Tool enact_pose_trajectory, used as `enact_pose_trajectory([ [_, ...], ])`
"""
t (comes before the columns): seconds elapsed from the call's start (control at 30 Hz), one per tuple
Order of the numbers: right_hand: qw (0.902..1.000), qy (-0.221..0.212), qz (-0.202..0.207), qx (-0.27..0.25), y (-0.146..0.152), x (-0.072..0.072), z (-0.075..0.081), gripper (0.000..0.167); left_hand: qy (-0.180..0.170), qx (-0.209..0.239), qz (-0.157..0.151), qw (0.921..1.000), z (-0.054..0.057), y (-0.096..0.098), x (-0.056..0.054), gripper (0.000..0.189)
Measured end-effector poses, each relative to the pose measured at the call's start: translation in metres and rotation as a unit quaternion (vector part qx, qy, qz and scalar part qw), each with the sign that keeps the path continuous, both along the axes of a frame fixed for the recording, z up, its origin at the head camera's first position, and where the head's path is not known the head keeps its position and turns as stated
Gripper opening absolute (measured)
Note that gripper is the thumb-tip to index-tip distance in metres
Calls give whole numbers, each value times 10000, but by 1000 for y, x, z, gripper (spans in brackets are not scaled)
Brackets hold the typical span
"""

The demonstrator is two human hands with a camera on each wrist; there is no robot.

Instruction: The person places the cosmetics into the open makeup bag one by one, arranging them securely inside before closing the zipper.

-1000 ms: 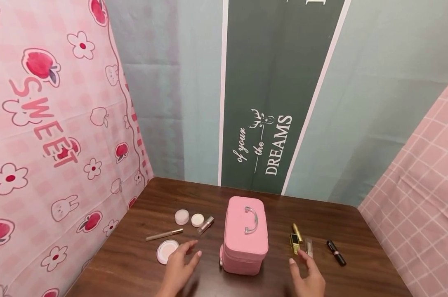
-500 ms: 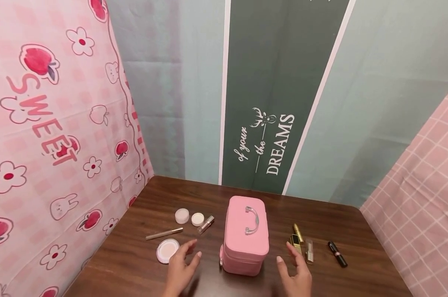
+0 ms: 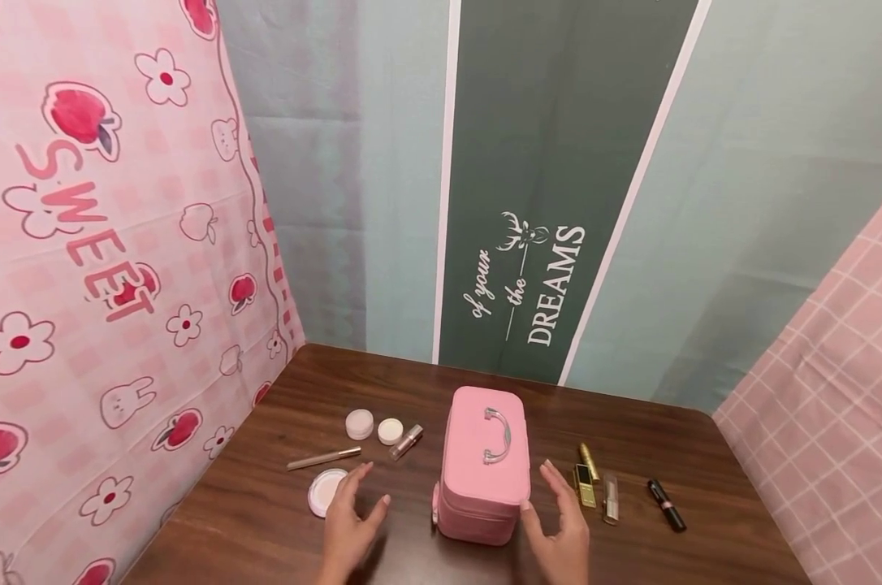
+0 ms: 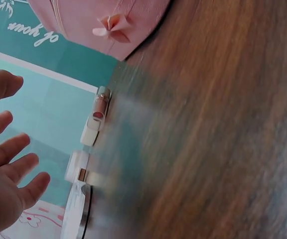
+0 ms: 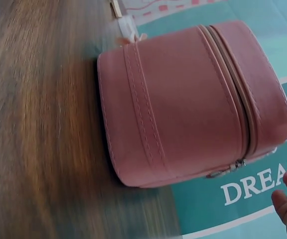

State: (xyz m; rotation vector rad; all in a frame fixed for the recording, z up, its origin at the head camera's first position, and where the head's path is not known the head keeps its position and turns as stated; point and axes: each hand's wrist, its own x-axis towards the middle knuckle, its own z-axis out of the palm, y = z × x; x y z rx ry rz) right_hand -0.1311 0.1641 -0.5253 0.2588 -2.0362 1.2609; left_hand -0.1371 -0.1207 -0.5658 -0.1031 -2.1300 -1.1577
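Note:
A pink cosmetic case (image 3: 485,455) stands closed on the table, a curved silver handle (image 3: 498,436) on its lid. In the right wrist view its zipper (image 5: 235,89) runs round below the lid, and the left wrist view shows a pink bow (image 4: 113,28) on its side. My right hand (image 3: 562,532) is at the case's right side, fingers extended, fingertips close by the lid's edge. To the left of the case, my left hand (image 3: 348,528) is held with fingers spread and nothing in them. It partly covers a round compact (image 3: 326,491).
Left of the case lie a slim pencil-like stick (image 3: 324,459), two small round jars, one pale pink (image 3: 359,424), one white (image 3: 391,431), and a lipstick tube (image 3: 407,442). On the right are gold tubes (image 3: 585,486), a clear tube (image 3: 611,500) and a black tube (image 3: 666,504). Fabric hangs behind.
My right hand has moved left, away from the gold and clear tubes, to the side of the case. My left hand has barely shifted, and the case stays where it was.

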Motion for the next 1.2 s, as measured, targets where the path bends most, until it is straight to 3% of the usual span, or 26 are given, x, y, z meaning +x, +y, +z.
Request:
enact_pose_trajectory([
  [0.33, 9957, 300, 534, 696, -12, -10, 2, 70, 146, 269, 500, 9983, -2, -11, 0, 59],
  [0.5, 9905, 298, 492, 1248, -14, -19, 0, 79, 111, 484, 744, 9960, -4, -18, -1, 59],
  [0.67, 9771, 482, 246, 2059, -16, -26, -1, 84, 2, 525, 1108, 9925, -12, -28, 1, 57],
  [0.8, 9690, 349, 125, 2443, -19, -27, -1, 84, -257, 603, 1366, 9885, -14, -36, 5, 56],
  [1.0, 9710, -249, 19, 2377, -22, -23, -3, 85, -471, 968, 1621, 9809, -9, -42, 10, 58],
  [1.2, 9740, -359, 33, 2237, -21, -25, -6, 85, -1201, 1428, 1798, 9658, -5, -44, 12, 70],
])
